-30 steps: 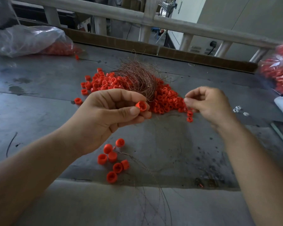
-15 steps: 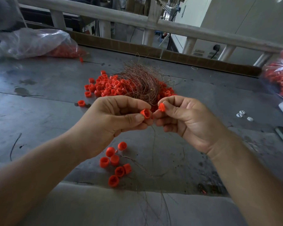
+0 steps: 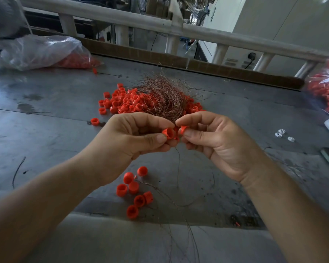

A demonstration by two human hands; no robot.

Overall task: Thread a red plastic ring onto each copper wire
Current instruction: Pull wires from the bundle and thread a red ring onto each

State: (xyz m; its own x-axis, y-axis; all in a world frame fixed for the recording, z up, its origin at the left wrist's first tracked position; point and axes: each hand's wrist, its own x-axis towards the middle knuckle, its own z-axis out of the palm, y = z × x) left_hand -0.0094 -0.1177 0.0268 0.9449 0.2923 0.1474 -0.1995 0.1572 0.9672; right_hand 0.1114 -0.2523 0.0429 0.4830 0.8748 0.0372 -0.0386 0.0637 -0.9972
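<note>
Fingers (image 3: 153, 138) of our left hand (image 3: 122, 147) pinch a small red plastic ring (image 3: 168, 133), our right hand (image 3: 222, 147) pinches a second ring (image 3: 184, 129), both above the grey surface (image 3: 46, 139). Light, probably slick: we favour gripping outer walls. The thin copper wire (image 3: 179, 162) likely kinks easily.

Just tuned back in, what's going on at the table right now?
A person works bare-handed above the table. The left hand pinches a red ring, and the right hand pinches a second ring right beside it. A thin copper wire hangs down from between them; whether it is through either ring cannot be told. The wire tangle and loose rings lie behind.
</note>
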